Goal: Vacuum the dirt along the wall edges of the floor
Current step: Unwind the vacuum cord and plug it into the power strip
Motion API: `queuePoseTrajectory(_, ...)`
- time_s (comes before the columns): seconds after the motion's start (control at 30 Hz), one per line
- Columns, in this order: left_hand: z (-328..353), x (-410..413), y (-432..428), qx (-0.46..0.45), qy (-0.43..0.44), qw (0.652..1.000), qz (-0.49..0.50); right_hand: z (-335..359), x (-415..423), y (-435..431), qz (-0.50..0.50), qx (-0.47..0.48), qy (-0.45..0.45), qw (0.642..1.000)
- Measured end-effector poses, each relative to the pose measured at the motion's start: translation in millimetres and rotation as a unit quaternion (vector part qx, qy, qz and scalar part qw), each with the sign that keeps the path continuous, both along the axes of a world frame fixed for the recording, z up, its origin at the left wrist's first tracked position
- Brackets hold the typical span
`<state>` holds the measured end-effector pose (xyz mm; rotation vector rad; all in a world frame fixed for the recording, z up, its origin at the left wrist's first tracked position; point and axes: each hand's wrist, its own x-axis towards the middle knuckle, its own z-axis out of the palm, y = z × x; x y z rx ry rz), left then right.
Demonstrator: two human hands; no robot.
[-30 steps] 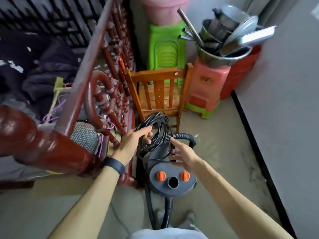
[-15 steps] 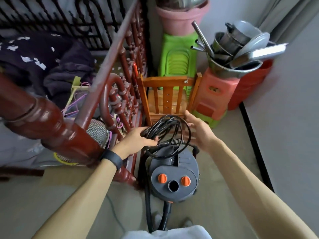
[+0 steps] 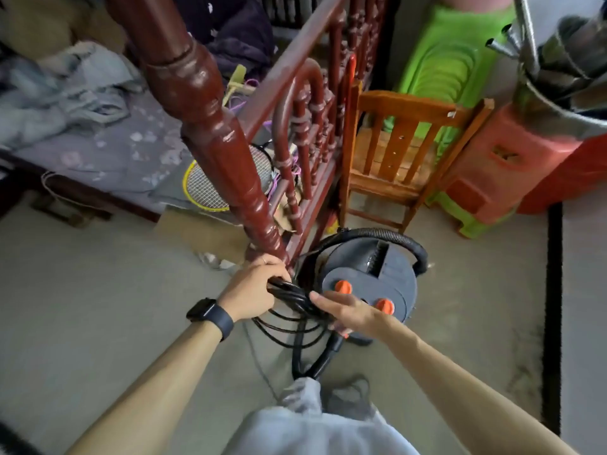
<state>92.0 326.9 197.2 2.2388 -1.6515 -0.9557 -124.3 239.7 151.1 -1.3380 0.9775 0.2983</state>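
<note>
Looping cord (image 3: 297, 296) inside curled left fingers (image 3: 276, 273)

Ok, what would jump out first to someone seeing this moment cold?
The glossy red-brown bedpost cutting diagonally across the upper left, then the two hands low in the centre: the left hand grips a black cable coil, the right hand touches it. Just beyond them on the floor sits the grey vacuum with orange knobs.

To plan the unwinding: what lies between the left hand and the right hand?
The coiled black cable, in the head view: the left hand grips it, the right hand holds its other side.
</note>
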Motion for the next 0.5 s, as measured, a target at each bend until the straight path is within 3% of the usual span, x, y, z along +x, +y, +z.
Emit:
queuePoseTrajectory(0.07,-1,0,24,0.015,0.029,0.999,0.033,-10,4,24,0.076,-0.044,-0.016,0.996)
queuePoseTrajectory(0.13,-3,5,44,0.060,0.083,0.992,0.074,-19,10,45,0.072,-0.052,-0.030,0.996)
queuePoseTrajectory(0.2,-4,14,61,0.113,0.121,0.980,0.113,-31,15,65,-0.030,0.033,-0.049,0.998)
queuePoseTrajectory(0.3,-6,32,86,0.156,0.136,0.973,0.104,-48,29,98,-0.182,0.178,-0.056,0.965)
queuePoseTrajectory(0.4,-5,52,108,0.196,0.163,0.965,0.065,-57,51,127,-0.250,0.230,-0.037,0.940)
queuePoseTrajectory(0.5,-9,88,136,0.182,0.150,0.970,0.062,-55,82,155,-0.353,0.248,-0.012,0.902)
